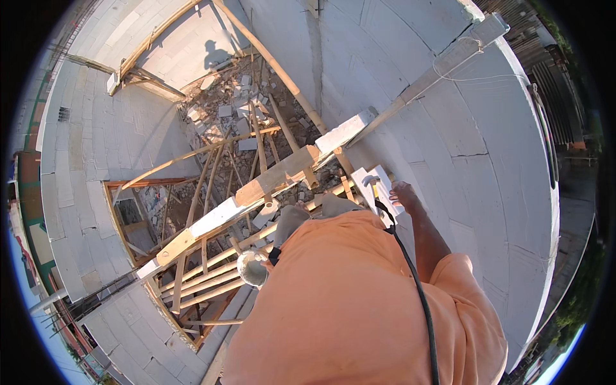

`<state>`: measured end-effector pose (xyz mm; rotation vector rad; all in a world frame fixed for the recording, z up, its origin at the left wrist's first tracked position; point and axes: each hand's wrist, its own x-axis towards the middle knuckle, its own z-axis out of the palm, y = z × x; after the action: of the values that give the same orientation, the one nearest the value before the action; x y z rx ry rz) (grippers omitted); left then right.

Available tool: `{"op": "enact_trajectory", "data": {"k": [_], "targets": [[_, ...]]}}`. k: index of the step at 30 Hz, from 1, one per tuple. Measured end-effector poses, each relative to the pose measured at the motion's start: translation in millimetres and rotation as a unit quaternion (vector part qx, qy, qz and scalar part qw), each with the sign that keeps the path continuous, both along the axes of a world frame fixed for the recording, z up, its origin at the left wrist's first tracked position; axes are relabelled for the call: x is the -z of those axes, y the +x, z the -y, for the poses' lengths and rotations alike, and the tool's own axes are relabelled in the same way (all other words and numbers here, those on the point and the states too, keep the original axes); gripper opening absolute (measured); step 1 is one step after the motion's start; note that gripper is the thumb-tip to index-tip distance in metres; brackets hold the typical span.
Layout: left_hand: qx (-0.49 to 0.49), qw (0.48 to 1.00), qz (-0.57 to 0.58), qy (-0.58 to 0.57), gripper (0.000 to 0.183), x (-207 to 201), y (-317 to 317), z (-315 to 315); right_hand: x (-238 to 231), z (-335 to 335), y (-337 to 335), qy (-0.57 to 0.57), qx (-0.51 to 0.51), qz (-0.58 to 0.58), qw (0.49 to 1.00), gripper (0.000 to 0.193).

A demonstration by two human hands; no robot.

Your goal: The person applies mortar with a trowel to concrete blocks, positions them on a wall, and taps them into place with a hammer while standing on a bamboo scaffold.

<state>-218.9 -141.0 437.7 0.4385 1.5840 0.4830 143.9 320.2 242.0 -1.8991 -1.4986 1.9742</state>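
Observation:
My right hand [403, 194] is at the white blocks [384, 187] by the wall on my right. Its fingers are curled, and what they hold is too small to make out. A hammer [373, 185] with a pale head and yellow handle lies at these blocks, left of the hand. Low on my left, a round bucket [251, 269] with a pale, crusted inside stands beside my body. Only a sliver of my left hand [268, 264] shows at the bucket's right side, below a dark wristband. Its fingers are hidden behind my orange shirt.
A long beam of timber and white pieces [273, 179] crosses in front of me. Under it, bamboo poles [208, 282] span a drop to rubble [240, 106]. Pale block walls [436, 122] rise around. A grey post [443, 70] slants over the right wall; a black strap hangs from me.

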Motion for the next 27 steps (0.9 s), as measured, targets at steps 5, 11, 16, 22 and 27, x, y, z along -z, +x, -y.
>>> {"op": "enact_trajectory", "data": {"k": [5,11,16,22,27], "targets": [[0.062,0.998,0.019,0.005,0.069,-13,-19,-16,13,30,40,-0.010,0.055,0.014,0.998,0.027],[0.124,0.991,0.038,0.003,0.068,-29,-36,-33,46,72,102,-0.079,0.234,0.027,0.969,0.021],[0.146,0.988,0.050,-0.002,0.068,-40,-41,-35,52,118,113,-0.077,0.234,0.023,0.969,0.021],[0.143,0.988,0.060,-0.012,0.068,-53,-38,-26,32,130,79,-0.128,0.186,0.071,0.972,0.024],[0.135,0.987,0.084,-0.002,0.067,-61,-24,-16,32,96,80,-0.120,0.157,0.064,0.978,0.026]]}}
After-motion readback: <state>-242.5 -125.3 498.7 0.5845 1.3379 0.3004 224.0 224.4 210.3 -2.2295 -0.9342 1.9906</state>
